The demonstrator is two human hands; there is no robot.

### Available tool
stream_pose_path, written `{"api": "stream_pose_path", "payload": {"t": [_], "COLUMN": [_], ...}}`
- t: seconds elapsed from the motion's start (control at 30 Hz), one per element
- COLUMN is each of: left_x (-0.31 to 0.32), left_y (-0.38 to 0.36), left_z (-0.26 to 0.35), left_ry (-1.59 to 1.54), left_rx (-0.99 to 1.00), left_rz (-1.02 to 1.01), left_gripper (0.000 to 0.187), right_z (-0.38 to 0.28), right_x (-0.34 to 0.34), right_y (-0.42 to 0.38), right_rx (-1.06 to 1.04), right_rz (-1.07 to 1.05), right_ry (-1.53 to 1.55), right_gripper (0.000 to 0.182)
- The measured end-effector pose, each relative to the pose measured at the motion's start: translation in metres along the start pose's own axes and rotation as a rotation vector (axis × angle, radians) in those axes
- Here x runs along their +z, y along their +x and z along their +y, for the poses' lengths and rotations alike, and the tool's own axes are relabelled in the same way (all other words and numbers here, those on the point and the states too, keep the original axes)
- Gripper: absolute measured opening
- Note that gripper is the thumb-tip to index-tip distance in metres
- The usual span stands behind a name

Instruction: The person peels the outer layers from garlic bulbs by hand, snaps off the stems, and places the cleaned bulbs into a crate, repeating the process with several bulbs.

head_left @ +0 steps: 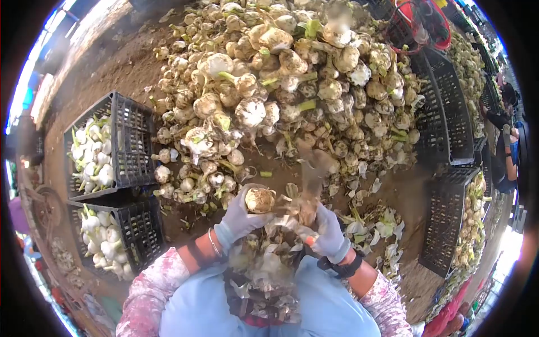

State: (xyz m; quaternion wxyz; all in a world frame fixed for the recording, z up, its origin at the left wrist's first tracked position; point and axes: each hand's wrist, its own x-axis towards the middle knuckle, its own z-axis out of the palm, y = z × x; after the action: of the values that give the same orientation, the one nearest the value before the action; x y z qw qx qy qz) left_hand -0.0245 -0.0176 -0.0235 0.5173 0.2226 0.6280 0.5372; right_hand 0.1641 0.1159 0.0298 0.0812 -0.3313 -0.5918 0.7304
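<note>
My left hand, in a pale glove, is closed around a garlic bulb with brownish outer skin. To its right is my gloved right hand, its fingers curled in a grip. A small orange piece shows at those fingers, but what they hold is blurred and I cannot make it out. Blurred bits of peel hang between the two hands. Beyond them rises a large heap of garlic bulbs, many with cut green stems. Loose garlic skins lie between my knees.
At the left, two black crates hold cleaner white garlic. More black crates with garlic stand at the right. A red-rimmed basket is at the upper right. Another person's arm shows at the far right edge.
</note>
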Motion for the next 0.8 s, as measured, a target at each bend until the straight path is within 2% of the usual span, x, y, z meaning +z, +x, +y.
{"api": "stream_pose_path", "payload": {"t": [0.07, 0.1, 0.13, 0.2, 0.23, 0.3, 0.33, 0.4, 0.5, 0.57, 0.67, 0.7, 0.8], "left_x": [0.005, 0.006, 0.007, 0.010, 0.011, 0.010, 0.009, 0.011, 0.014, 0.019, 0.020, 0.021, 0.020], "left_y": [0.003, 0.003, 0.003, 0.003, 0.002, 0.005, 0.004, 0.002, -0.007, -0.006, -0.005, -0.005, -0.006], "left_z": [-0.008, -0.005, -0.003, -0.001, -0.001, -0.017, -0.027, -0.036, -0.022, -0.023, -0.012, -0.010, -0.014], "left_ry": [0.030, 0.074, 0.118, 0.229, 0.283, -0.415, -0.495, -0.650, -0.701, -0.582, -0.707, -0.608, -0.647], "left_rx": [0.017, -0.008, -0.031, 0.121, 0.195, -0.250, -0.285, -0.363, -0.268, -0.289, -0.426, -0.352, -0.329], "left_rz": [-0.024, -0.045, -0.065, -0.110, -0.132, -0.166, -0.194, -0.243, -0.405, -0.332, -0.270, -0.296, -0.333], "left_gripper": [0.069, 0.071, 0.073, 0.064, 0.059, 0.046, 0.040, 0.030, 0.030, 0.033, 0.046, 0.046, 0.045], "right_z": [-0.002, 0.001, 0.007, 0.024, 0.035, 0.031, 0.031, 0.033, 0.031, 0.032, 0.035, 0.036, 0.037], "right_x": [-0.007, -0.014, -0.018, -0.025, -0.026, -0.026, -0.025, -0.024, -0.025, -0.028, -0.028, -0.027, -0.027], "right_y": [0.002, 0.001, 0.000, 0.004, 0.001, -0.008, -0.012, -0.014, -0.011, -0.008, -0.006, -0.005, -0.001], "right_rx": [0.009, 0.044, -0.136, -0.501, -0.435, -0.353, -0.310, -0.354, -0.389, -0.451, -0.505, -0.517, -0.526], "right_rz": [0.053, -0.021, -0.015, -0.007, 0.000, 0.015, 0.021, 0.082, 0.168, 0.154, 0.156, 0.159, 0.142], "right_ry": [-0.145, -0.241, -0.387, -0.681, -0.671, -0.758, -0.797, -0.879, -0.897, -0.921, -0.941, -0.946, -0.934], "right_gripper": [0.035, 0.031, 0.034, 0.039, 0.052, 0.053, 0.053, 0.056, 0.055, 0.046, 0.039, 0.037, 0.031]}}
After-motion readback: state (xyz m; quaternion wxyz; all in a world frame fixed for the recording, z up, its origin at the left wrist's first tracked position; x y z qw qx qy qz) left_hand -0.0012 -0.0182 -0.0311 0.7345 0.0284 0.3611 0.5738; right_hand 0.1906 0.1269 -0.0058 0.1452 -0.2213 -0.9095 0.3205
